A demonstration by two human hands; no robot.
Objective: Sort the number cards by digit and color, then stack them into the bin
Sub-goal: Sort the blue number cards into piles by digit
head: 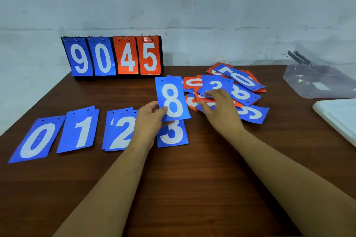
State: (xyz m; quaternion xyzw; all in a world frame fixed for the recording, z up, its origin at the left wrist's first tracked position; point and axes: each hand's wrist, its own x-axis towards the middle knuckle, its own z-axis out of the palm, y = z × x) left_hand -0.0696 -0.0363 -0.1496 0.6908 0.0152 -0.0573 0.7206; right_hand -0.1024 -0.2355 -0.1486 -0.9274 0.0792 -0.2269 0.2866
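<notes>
Blue cards lie in a row on the table: 0, 1, 2 and 3. My left hand pinches a blue 8 card by its lower left corner and holds it upright above the 3. A second card edge shows behind the 8. My right hand rests on a loose pile of blue and red cards, fingers on a blue 3 card. A clear plastic bin stands at the far right.
A flip scoreboard showing 9 0 4 5 stands at the back of the table against the wall. A white lid or tray lies at the right edge. Bare wood lies in front of the card row.
</notes>
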